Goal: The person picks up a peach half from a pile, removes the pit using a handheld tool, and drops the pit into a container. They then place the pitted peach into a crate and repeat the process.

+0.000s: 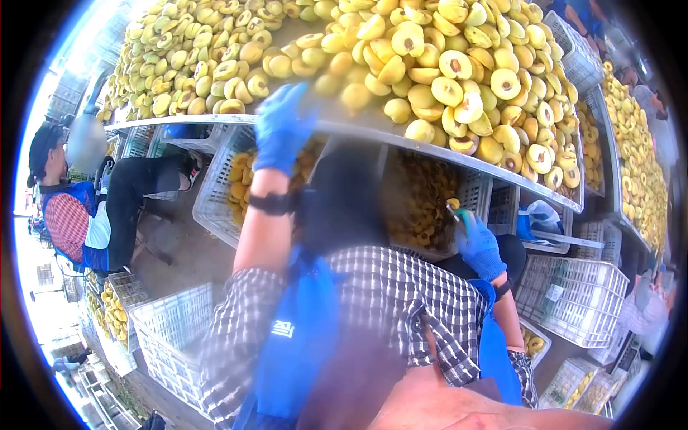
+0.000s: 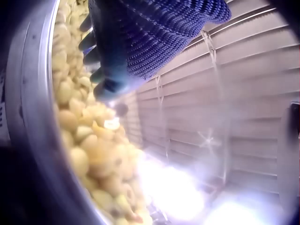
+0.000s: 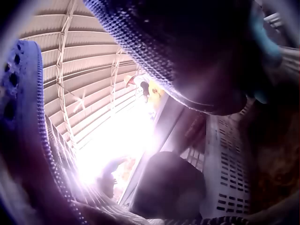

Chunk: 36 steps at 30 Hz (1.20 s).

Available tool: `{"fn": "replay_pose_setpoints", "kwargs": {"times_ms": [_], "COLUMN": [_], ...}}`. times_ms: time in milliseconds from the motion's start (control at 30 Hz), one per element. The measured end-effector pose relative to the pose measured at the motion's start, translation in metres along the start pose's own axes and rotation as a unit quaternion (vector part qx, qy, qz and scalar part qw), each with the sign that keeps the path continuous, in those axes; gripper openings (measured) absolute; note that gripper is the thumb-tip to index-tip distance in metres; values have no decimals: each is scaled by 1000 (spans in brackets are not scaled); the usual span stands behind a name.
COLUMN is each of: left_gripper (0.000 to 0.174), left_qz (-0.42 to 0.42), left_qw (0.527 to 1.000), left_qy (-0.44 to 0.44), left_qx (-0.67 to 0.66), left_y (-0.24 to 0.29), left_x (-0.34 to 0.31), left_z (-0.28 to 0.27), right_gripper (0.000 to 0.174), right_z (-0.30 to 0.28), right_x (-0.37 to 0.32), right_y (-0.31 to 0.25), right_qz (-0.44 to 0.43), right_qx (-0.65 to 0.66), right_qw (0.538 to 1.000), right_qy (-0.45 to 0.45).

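Note:
Halved yellow stone fruit (image 1: pixel 430 64) lies heaped on a metal-edged table (image 1: pixel 344 129), some halves showing brown centres. At the table's near edge is my blue-gloved left hand (image 1: pixel 283 129), its fingers blurred and reaching toward the fruit. In the left wrist view that hand (image 2: pixel 140 42) hangs over the fruit heap (image 2: pixel 98 154), fingers loosely bent and apart, nothing held. My gloved right hand (image 1: pixel 479 247) is lower, near my lap, curled around a small pale-tipped thing (image 1: pixel 453 209) whose kind I cannot tell. The right wrist view shows this hand (image 3: pixel 187 61) dark and close.
Below the table stand crates of fruit, one on the left (image 1: pixel 215 193) and a darker heap (image 1: pixel 423 201) in the middle. White crates (image 1: pixel 573 294) stand at right and another (image 1: pixel 168 330) behind left. A seated person (image 1: pixel 75 208) is at left; a second fruit-covered table (image 1: pixel 631 165) lies right.

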State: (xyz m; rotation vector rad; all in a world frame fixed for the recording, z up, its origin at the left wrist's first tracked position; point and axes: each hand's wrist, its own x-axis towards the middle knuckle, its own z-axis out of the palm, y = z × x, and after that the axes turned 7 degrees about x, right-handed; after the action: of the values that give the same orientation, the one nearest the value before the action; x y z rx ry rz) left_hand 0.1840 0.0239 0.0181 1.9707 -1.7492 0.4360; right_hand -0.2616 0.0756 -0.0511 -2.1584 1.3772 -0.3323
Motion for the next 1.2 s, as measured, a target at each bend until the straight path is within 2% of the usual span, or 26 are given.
{"fn": "replay_pose_setpoints", "kwargs": {"times_ms": [33, 100, 133, 167, 233, 267, 300, 367, 400, 500, 533, 567, 600, 633, 700, 733, 767, 800, 900, 933, 1033, 1067, 1100, 1133, 1167, 1200], "left_gripper": [45, 50, 51, 53, 44, 40, 43, 49, 50, 52, 48, 47, 45, 44, 43, 46, 46, 47, 45, 45, 44, 41, 41, 42, 42, 42], "left_qz": [10, 4, 1, -2, -38, -55, -57, -58, -43, -52, -126, -142, -160, -181, -286, -259, -225, -180, -150, -124, -61, 8, 57, 103, 129, 102], "left_qw": [996, 989, 990, 987, 983, 980, 979, 976, 977, 983, 952, 892, 799, 676, 364, 258, 413, 555, 438, 438, 625, 751, 813, 864, 877, 850], "left_qy": [-33, -55, -101, -146, -177, -191, -192, -201, -196, -122, -152, -154, -157, -156, -139, -194, -169, -141, -153, -154, -124, -79, -64, -41, -54, -86], "left_qx": [-78, -135, -101, -67, -30, -11, -24, -52, -74, -130, -232, -400, -558, -697, -875, -910, -866, -799, -873, -877, -768, -656, -576, -490, -460, -510], "left_y": [9, 22, 31, 41, 65, 70, 68, 61, 53, 46, 59, 64, 67, 71, 85, 95, 108, 128, 167, 176, 191, 191, 191, 191, 189, 193], "left_x": [15, 33, 40, 47, 53, 57, 61, 60, 60, 56, 51, 53, 50, 43, 32, 26, 20, 14, -4, -8, -11, -12, -10, -9, -8, -10], "left_z": [7, 53, 69, 81, 94, 98, 103, 117, 122, 96, 46, 26, 15, 13, 26, 25, 31, 39, 34, 23, 22, 29, 29, 28, 25, 20], "right_gripper": [37, 35, 40, 43, 48, 52, 55, 56, 60, 60, 56, 55, 53, 52, 48, 45, 44, 42, 39, 43, 46, 45, 45, 44, 43, 42], "right_z": [4, 9, 9, 8, 1, 1, 1, -15, -2, -22, -15, -14, -20, -23, -16, -30, -47, -49, -44, -49, -36, -36, -39, -42, -47, -52], "right_x": [5, 12, 14, 17, 19, 24, 29, 23, 19, 21, 20, 19, 21, 23, 33, 37, 43, 48, 62, 62, 68, 69, 70, 70, 72, 76], "right_y": [2, 3, 2, 1, 6, 13, 21, 5, 28, 15, 36, 34, 28, 25, 17, -15, -51, -65, -87, -95, -94, -93, -96, -99, -101, -103], "right_qz": [12, 36, 41, -2, -90, -79, -68, 144, 69, -79, -29, -31, -27, -21, -63, -87, -113, -129, -189, -146, -127, -129, -132, -135, -131, -124], "right_qx": [-16, -48, -78, -44, 24, 27, 30, -69, -81, 103, 7, 21, 32, 41, 49, 92, 133, 131, 125, 131, 100, 114, 129, 143, 130, 118], "right_qw": [1000, 997, 994, 999, 995, 996, 997, 984, 994, 989, 998, 998, 998, 997, 986, 980, 970, 964, 938, 957, 960, 952, 943, 934, 940, 947], "right_qy": [-18, -49, -64, -31, 35, 32, 28, -74, 10, 78, 52, 56, 56, 54, 147, 155, 168, 195, 263, 214, 227, 252, 275, 299, 286, 273]}}
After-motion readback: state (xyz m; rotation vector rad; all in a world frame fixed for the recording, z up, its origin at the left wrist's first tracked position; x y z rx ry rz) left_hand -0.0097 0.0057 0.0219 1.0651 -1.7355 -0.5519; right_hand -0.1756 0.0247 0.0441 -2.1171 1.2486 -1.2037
